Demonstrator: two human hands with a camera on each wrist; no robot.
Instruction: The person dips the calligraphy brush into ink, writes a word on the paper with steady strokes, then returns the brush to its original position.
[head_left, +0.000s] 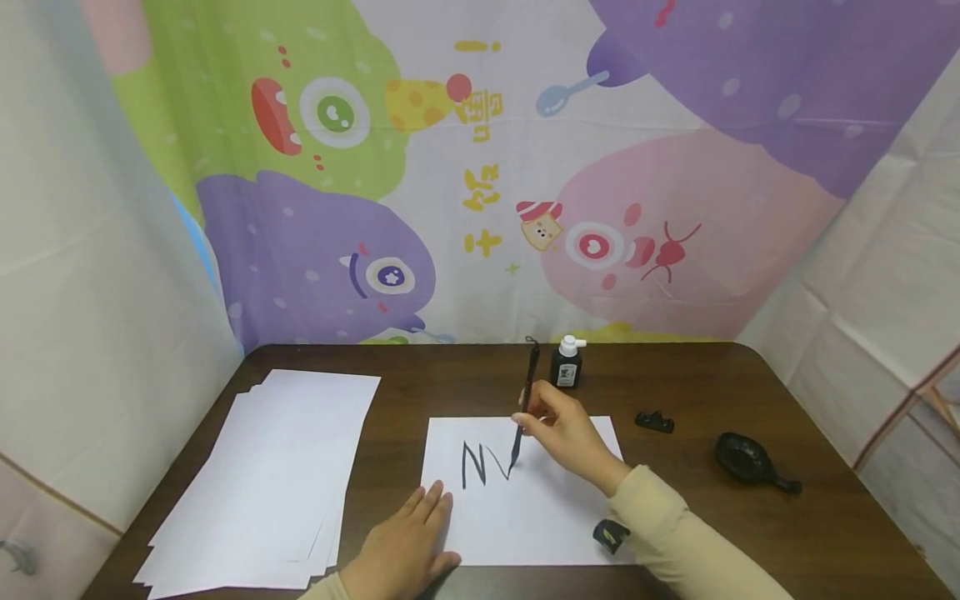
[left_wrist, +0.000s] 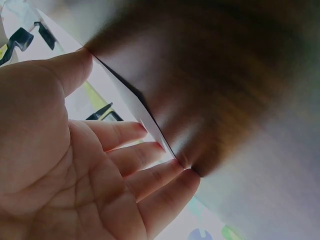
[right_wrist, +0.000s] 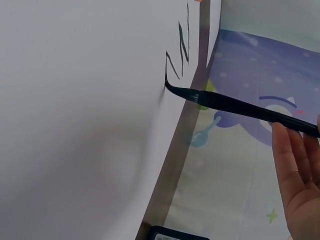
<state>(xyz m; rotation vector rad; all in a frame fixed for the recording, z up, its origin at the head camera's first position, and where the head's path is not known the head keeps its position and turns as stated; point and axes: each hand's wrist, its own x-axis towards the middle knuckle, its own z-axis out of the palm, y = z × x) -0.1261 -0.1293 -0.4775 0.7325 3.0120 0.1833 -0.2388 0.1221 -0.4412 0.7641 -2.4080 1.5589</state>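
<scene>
My right hand (head_left: 562, 425) pinches a dark writing brush (head_left: 527, 392), held nearly upright with a hanging loop at its top. In the right wrist view the black bristles of the brush (right_wrist: 215, 100) bend where the tip meets the white paper (right_wrist: 90, 60). Black strokes stand on the sheet (head_left: 540, 517): an N (head_left: 474, 465), and right of it a thinner V-like stroke (head_left: 500, 462) ending at the brush tip. My left hand (head_left: 408, 537) rests with straight fingers on the sheet's lower left edge. The left wrist view shows its palm (left_wrist: 90, 170) and fingertips along the paper's edge.
A stack of white paper (head_left: 277, 483) lies on the left of the brown table (head_left: 397, 392). Behind the sheet stands a black ink bottle (head_left: 567, 367) with a white cap. On the right are a black brush rest (head_left: 655, 421) and a black ink dish (head_left: 750, 460).
</scene>
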